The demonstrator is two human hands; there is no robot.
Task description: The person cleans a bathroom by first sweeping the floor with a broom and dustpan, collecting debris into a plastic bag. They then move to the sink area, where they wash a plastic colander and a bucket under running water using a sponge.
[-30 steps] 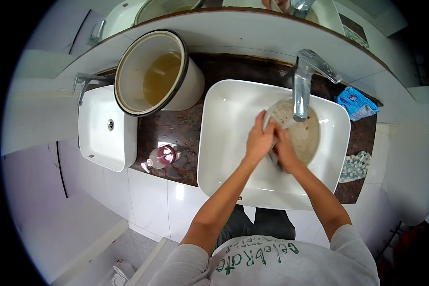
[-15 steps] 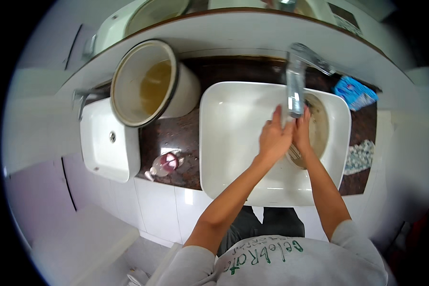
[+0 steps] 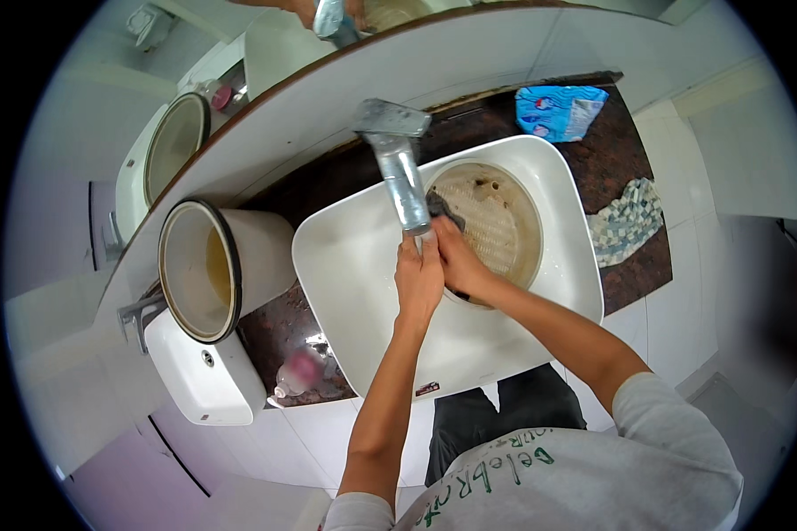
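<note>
Beneath the spout of a chrome faucet (image 3: 400,177), my two hands meet over a white basin sink (image 3: 354,301). The fingers of my left hand (image 3: 419,276) are stretched up to the spout's end with a gap between them. My right hand (image 3: 462,264) is closed against it, its fingertips partly hidden. A dark grey crumpled cloth or scrubber (image 3: 447,212) touches the right fingertips; whether they grip it cannot be seen. Under the right hand lies a round, ribbed, beige pan or lid (image 3: 505,226) with brown and black stains.
A large white pot (image 3: 261,252) with a dark rim and yellowish liquid lies tilted over a small sink (image 3: 173,354) at left. A pink-and-clear bottle (image 3: 299,372) stands on the dark counter (image 3: 274,323). A blue packet (image 3: 558,111) and a checkered cloth (image 3: 629,221) are at right.
My view has turned, and the sink lies further left and tilted in it. My hands have come closer together at the spout. More of the round pan and the dark grey cloth shows.
</note>
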